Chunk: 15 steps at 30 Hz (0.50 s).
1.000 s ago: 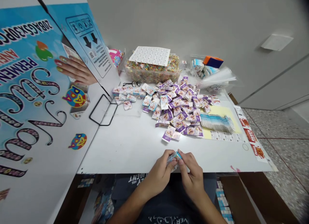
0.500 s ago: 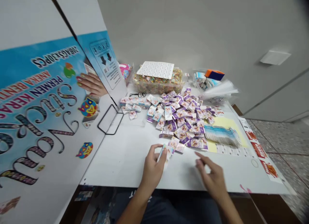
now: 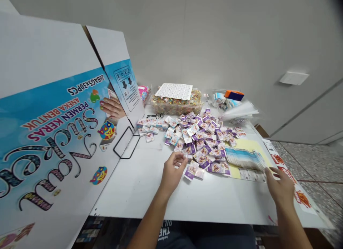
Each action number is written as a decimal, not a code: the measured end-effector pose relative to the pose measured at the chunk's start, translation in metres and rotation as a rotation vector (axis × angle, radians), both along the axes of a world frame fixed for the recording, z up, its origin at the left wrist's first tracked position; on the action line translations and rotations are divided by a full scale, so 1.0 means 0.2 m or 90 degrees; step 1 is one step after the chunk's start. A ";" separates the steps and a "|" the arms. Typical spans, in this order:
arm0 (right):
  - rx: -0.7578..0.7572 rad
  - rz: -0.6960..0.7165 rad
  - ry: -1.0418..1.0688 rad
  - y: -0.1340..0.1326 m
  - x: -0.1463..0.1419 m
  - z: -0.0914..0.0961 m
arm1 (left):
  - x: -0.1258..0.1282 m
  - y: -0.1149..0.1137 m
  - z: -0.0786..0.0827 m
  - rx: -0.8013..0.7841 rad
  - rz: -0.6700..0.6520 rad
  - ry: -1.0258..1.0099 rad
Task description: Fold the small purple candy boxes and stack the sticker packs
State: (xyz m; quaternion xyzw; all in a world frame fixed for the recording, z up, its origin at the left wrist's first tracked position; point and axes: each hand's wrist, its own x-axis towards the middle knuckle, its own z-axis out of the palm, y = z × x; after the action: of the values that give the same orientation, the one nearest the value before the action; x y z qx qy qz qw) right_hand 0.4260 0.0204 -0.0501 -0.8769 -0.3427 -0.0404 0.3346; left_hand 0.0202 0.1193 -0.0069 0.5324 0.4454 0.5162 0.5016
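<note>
My left hand [image 3: 173, 172] hovers at the near edge of a pile of small purple-and-white candy boxes [image 3: 202, 134]. Its fingers are curled with a gap between thumb and forefinger, and the tips are by a small white box [image 3: 189, 157]; no box shows inside the hand. Two boxes [image 3: 191, 169] lie just in front of it. At the right, my right hand [image 3: 280, 184] has thumb and fingers apart at the end of a row of flat blue-and-white cartons [image 3: 245, 158]. The thumb tip is close to that end; whether it touches is unclear.
A large printed carton [image 3: 59, 134] stands at the left, with a black wire frame [image 3: 126, 143] beside it. Behind the pile are a clear tub of wrapped candies [image 3: 177, 104] under a printed sheet [image 3: 174, 91], dark-framed glasses [image 3: 155, 115] and plastic bags [image 3: 239, 111]. Red printed strips [image 3: 302, 198] line the right edge.
The small box from my left hand is out of it, and a blue-and-white box shows on top of the pile. My right hand has moved right to the flat cartons. The view has shifted.
</note>
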 end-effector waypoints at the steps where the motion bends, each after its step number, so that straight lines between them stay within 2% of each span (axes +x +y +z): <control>1: -0.026 0.001 -0.006 0.03 0.03 -0.02 | 0.00 -0.04 -0.02 -0.001 -0.004 0.011; 7: -0.108 -0.021 0.002 0.13 0.07 -0.11 | -0.05 -0.23 -0.06 -0.016 -0.084 0.075; 11: -0.116 -0.033 -0.013 0.16 0.11 -0.11 | -0.11 -0.30 -0.09 -0.032 -0.095 0.111; 15: -0.128 0.001 -0.002 0.19 0.19 -0.08 | -0.16 -0.34 -0.15 -0.037 -0.091 0.138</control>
State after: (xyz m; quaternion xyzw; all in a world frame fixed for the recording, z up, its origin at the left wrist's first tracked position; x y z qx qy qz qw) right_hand 0.4633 0.0576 -0.0662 -0.9057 -0.3463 -0.0067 0.2444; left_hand -0.0112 0.0513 -0.0363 0.6007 0.4731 0.4052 0.5011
